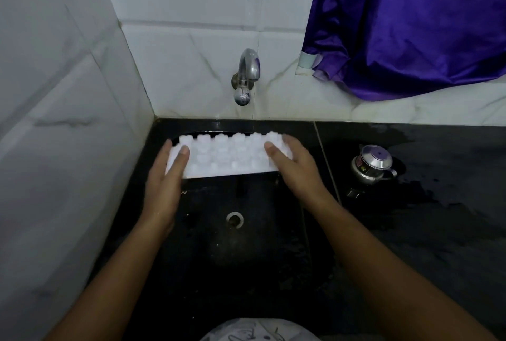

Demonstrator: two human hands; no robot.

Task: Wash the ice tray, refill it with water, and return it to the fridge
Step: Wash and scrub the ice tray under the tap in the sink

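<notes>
Tray (227, 157): one unit, white plastic, held over the far part of the sink (246, 258), below the tap (247, 72). It is turned bottom-up, so the raised undersides of the cells face the camera. The cell openings face down and cannot be seen, so any contents cannot be told. The cells stand in several rows, but blur prevents an exact count.

Grip: two hands, one at each short end. The left hand (164, 176) holds the left end, with its thumb (184, 153) lying on the upper face and its fingers along the edge. The right hand (295, 168) holds the right end, with its thumb (271, 149) on the upper face and its fingers wrapped over the far right corner. Both grips are closed on the tray.

Sink: one black basin with one round drain (235, 219) near its middle. The surface looks wet, and no standing water can be made out.

Tap: one chrome unit, fixed to the tiled wall (68, 94) on the far side. Whether water is running cannot be told.

Counter (438, 203): black, with wet patches, to the right of the sink. It carries one small steel pot (372, 162) with its lid on, so the contents are hidden. The pot stands well apart from the tray.

Cloth (410, 25): one purple piece, hanging at the far right above the counter.
</notes>
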